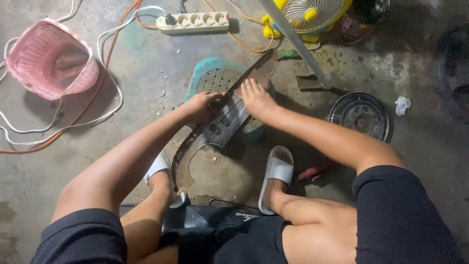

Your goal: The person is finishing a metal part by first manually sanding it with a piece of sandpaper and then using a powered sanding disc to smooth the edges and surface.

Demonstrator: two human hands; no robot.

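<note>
We sit low over the concrete floor (146, 63) with a long, curved dark plastic panel (215, 129) laid across a small teal stool (215, 73), and the step in hand looks to us like working on that panel where it rests on the stool. To do it well, we judge, the panel must stay pinned — the stool is narrow, the panel overhangs it at both ends, and any rocking would spoil the work. Our left hand (201, 105) sits on the panel's near-left edge with its fingers curled shut, seemingly around a small tool or the edge itself; we cannot tell which. Our right hand (256, 98) lies flat on top of the panel, fingers spread and pressing down, gripping nothing. The two hands are close together, touching the panel on either side of its raised middle section, with the upper end of the panel running past the right fingertips and the lower, hooked end sweeping back between our white sandals (276, 171). Keeping the flat hand near the working hand seems wise. Around us lie a pink basket (49, 58), a white power strip (193, 21) with orange and white cables, a yellow fan (310, 14) and a round dark grille (360, 115) — all well apart from the hands.
</note>
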